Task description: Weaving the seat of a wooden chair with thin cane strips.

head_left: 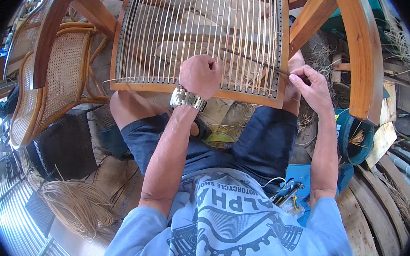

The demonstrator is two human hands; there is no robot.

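Observation:
A wooden chair frame (248,96) rests across my knees, strung with many pale lengthwise cane strands (159,40). My left hand (202,76), a metal watch on its wrist, is closed in a fist above the near rail; whatever its fingers hold is hidden. One crosswise strand (133,79) runs from the left rail toward that hand. My right hand (313,86) is at the right near corner, thumb and fingers closed on the end of a thin dark rod (257,61). The rod slants inward across the strands, its far tip near the middle of the panel.
Curved wooden chair parts (359,43) rise at the right. A woven cane chair (58,72) stands left, above a coil of cane (78,205). Hand tools (289,193) lie on something blue beside my right hip. A green bucket (360,140) is farther right.

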